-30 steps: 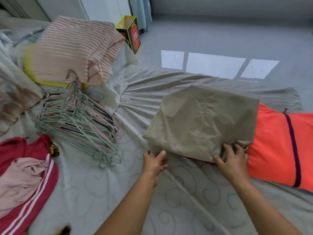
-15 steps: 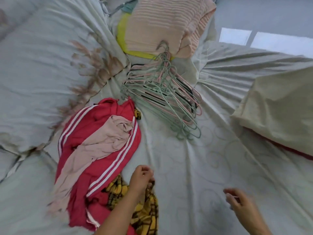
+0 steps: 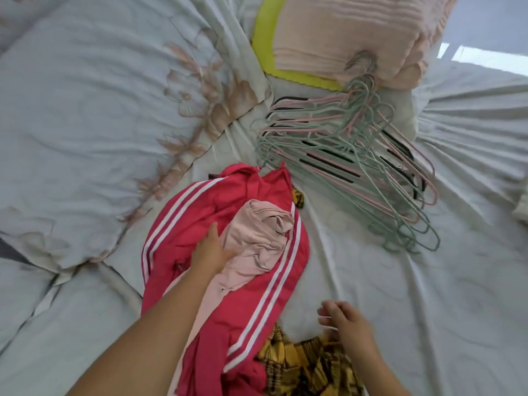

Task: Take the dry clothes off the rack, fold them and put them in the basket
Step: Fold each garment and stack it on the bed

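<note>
A heap of unfolded clothes lies on the bed: a red garment with white stripes (image 3: 183, 224), a pale pink garment (image 3: 257, 238) on top of it, and a yellow plaid garment (image 3: 303, 364) at the near edge. My left hand (image 3: 210, 251) rests on the heap where red and pink meet, thumb spread and fingers reaching onto the pink cloth. Blurred, my right hand (image 3: 347, 325) hovers over the plaid garment's edge with loosely curled fingers and holds nothing. The yellow-green basket (image 3: 264, 38) stands at the top with a folded pink ribbed garment (image 3: 343, 32) in it.
A pile of several green and pink hangers (image 3: 357, 167) lies between the basket and the heap. A rumpled floral quilt (image 3: 85, 110) fills the left side. The pale bed sheet (image 3: 428, 310) stretches to the right.
My view has swung left, away from the folded beige garment. My left hand has moved up onto the red and pink heap; my right hand has come in beside the plaid garment.
</note>
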The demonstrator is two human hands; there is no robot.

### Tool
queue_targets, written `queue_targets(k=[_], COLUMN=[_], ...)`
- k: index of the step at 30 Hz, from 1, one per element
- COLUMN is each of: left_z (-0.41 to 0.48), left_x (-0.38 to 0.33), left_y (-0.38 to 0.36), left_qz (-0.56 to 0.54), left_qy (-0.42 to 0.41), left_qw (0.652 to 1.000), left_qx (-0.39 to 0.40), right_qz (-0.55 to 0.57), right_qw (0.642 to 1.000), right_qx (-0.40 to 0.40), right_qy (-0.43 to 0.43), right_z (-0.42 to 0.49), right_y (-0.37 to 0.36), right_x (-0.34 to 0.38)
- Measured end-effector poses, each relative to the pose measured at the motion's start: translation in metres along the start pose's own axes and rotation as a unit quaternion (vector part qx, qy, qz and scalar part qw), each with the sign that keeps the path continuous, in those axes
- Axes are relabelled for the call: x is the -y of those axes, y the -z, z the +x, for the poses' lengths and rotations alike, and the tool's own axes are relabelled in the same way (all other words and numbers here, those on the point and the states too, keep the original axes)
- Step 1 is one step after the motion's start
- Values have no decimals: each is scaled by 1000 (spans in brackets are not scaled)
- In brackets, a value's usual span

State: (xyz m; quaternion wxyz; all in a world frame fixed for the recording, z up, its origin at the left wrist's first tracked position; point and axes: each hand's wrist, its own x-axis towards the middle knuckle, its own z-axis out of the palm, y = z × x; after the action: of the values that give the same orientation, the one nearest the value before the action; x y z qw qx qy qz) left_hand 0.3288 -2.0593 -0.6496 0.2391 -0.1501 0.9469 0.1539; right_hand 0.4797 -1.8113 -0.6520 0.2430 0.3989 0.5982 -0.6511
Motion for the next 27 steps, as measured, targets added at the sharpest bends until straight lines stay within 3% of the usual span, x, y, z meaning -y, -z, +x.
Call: queue_targets(k=[2, 5, 8, 12, 15, 19, 23, 25, 27], left_z=[0, -21, -61, -108, -127, -133, -145, -161, -170], left_x=[-7, -27, -44, -59, -65, -86, -138, -168, -197], left_y=[-5, 0, 10, 7, -15, -44, -58, -49, -52], left_qz=[2, -175, -357, -518, -561, -637, -617, -621, -601], left_qy=[-22, -56, -98, -76, -67, 81, 80, 27, -1], left_qw=[999, 979, 906, 771, 719, 655, 691, 691, 674], left_qx=[32, 85, 206, 363, 405, 398, 367, 369, 428], right_qz=[14, 35, 114, 273, 335, 271, 174, 144, 142], right_qw=[1000, 999, 993, 957, 933, 958, 980, 986, 987], right_qx=[4, 0, 15, 92, 120, 90, 94, 79, 70], right_qy=[5, 3, -15, -34, -55, 27, 33, 29, 32], right_z=[3, 8, 11, 7, -2, -19, -38, -50, -65], right_y=[-10, -18, -24, -25, -10, 28, 73, 96, 119], right_x=[11, 21, 26, 40, 51, 60, 61, 58, 55])
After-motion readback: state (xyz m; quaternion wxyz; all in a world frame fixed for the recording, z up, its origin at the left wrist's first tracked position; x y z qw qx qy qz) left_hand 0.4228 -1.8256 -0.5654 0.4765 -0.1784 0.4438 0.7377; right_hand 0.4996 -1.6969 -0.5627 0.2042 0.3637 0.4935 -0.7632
